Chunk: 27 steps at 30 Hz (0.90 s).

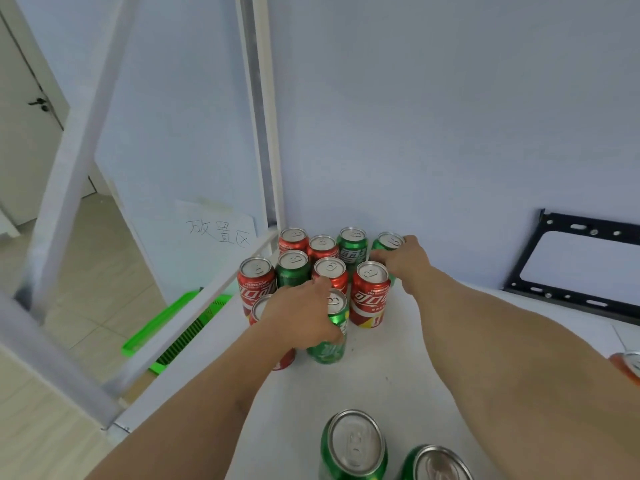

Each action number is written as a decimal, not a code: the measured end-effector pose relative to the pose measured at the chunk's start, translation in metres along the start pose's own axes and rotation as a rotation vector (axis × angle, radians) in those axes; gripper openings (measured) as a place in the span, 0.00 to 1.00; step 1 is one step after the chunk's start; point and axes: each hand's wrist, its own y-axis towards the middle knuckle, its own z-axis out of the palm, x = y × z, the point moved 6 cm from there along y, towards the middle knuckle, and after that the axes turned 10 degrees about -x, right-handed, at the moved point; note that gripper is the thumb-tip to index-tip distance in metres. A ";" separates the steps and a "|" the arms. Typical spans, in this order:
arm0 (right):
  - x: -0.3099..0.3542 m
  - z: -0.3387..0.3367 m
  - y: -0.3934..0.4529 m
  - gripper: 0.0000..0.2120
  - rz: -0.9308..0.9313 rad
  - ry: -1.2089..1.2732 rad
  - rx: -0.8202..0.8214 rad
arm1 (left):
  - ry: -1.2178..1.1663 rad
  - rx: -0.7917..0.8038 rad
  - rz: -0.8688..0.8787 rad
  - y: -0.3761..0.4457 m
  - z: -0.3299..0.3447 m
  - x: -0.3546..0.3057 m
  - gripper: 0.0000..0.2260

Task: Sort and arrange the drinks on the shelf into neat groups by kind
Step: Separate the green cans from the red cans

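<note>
Head view: white shelf [398,375] fills the lower middle, set into a corner against a pale wall [433,116], and carries a tight cluster of cans at its back left. Kinds are mixed there, red and green side by side, so by my read the sort is barely begun. Both arms reach forward into the cluster.

Left hand [304,317] is curled round the front green can [329,336], fingers wrapped on its side, probably to lift it clear of the reds. A red can under the wrist [282,362] is mostly hidden by that arm. Right hand [403,259] grips the back-right green can [388,242] at the rim, near the wall; likely pulling the greens out together.

Upright reds: front red can [370,299] just right of the left hand, left red can [257,284] at the shelf edge, more behind. Two loose green cans [353,445] stand apart at the near edge, maybe the start of a green group. An orange can [627,367] is cut off at the right edge.

Off the shelf: black metal bracket [571,268] leaning by the wall, green plastic basket [176,330] down on the floor, paper sign [218,230] with handwritten characters taped left of the cans.
</note>
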 end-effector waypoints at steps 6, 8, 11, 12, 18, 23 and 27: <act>0.005 -0.052 -0.027 0.29 -0.053 0.110 -0.210 | -0.279 0.050 -0.007 -0.008 -0.009 -0.009 0.30; 0.009 -0.072 -0.043 0.29 -0.060 0.156 -0.260 | -0.390 0.036 0.006 -0.009 -0.015 -0.016 0.29; 0.010 -0.099 -0.068 0.26 -0.061 0.235 -0.329 | -0.572 0.023 0.030 -0.008 -0.019 -0.027 0.31; 0.010 -0.107 -0.076 0.26 -0.057 0.263 -0.357 | -0.621 0.018 0.036 -0.009 -0.020 -0.030 0.33; -0.004 -0.130 -0.126 0.28 -0.007 0.385 -0.445 | -0.997 -0.006 -0.065 -0.010 -0.017 -0.028 0.27; -0.032 -0.126 -0.150 0.23 0.036 0.344 -0.381 | -1.200 0.012 -0.041 -0.014 -0.011 -0.029 0.11; -0.053 -0.121 -0.159 0.28 0.058 0.228 -0.316 | -1.272 0.069 -0.075 -0.020 -0.003 -0.033 0.12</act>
